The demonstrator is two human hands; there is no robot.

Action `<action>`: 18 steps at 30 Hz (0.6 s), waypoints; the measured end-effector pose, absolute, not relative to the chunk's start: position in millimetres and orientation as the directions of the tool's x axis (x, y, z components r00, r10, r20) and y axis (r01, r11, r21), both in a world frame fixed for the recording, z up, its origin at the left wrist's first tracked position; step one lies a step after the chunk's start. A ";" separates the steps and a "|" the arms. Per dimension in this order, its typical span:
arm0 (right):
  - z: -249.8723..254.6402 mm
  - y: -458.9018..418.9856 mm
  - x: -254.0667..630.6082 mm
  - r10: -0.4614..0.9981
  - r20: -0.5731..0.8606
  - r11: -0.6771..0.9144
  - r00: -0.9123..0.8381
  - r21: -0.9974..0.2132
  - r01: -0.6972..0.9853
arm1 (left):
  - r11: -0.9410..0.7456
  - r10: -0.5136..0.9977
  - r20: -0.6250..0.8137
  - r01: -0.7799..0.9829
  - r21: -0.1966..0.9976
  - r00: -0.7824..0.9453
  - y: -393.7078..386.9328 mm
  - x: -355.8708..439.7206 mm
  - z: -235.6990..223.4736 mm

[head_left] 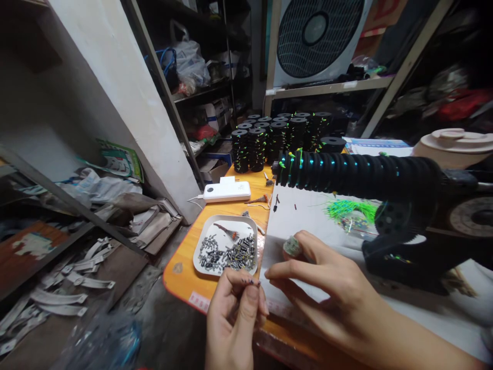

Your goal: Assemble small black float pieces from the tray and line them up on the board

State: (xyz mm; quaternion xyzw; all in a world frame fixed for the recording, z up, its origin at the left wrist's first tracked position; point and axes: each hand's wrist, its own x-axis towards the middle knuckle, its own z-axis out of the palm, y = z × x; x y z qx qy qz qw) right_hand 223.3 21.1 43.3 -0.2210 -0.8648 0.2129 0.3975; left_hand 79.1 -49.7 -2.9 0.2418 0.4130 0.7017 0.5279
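Left fingers pinch a dark piece beside the tray

The left hand [234, 321] is at the desk [183, 259] edge, thumb and forefinger together on a tiny dark piece [250, 281], too small to make out. The right hand [331, 285] reaches in from the other side, its nearest fingertip just beside the pinch. Another of its fingers bends above, with a grey-green lump [292, 247] at the tip; whether this is held or worn cannot be told, nor whether the right fingers grip anything.

Just beyond the left hand is a white tray [243, 224], holding many small metal pieces [239, 252] and a brown brush-like tuft [228, 232]. Behind it lies a white power bank [227, 191].

Right of the tray, a white sheet [287, 216] bears a bundle of green strands [352, 209]. Above the sheet extends a black ridged roll [346, 174] with blue and green bits along it. Upright black spools [265, 149] stand close together at the desk's far end.
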 end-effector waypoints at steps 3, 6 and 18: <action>41.1 21.4 223.7 0.560 0.577 0.807 -0.595 -0.542 0.233 | -0.132 0.927 -0.078 -0.515 0.847 -0.366 -49.6 80.5 -2.4; 40.9 20.6 224.4 0.557 0.573 0.811 -0.601 -0.532 0.245 | -0.189 0.899 -0.029 -0.446 0.875 -0.438 -49.2 82.7 -3.0; 40.1 21.1 224.8 0.540 0.586 0.828 -0.604 -0.498 0.257 | -0.235 0.866 0.056 -0.304 0.923 -0.497 -51.0 84.0 -6.0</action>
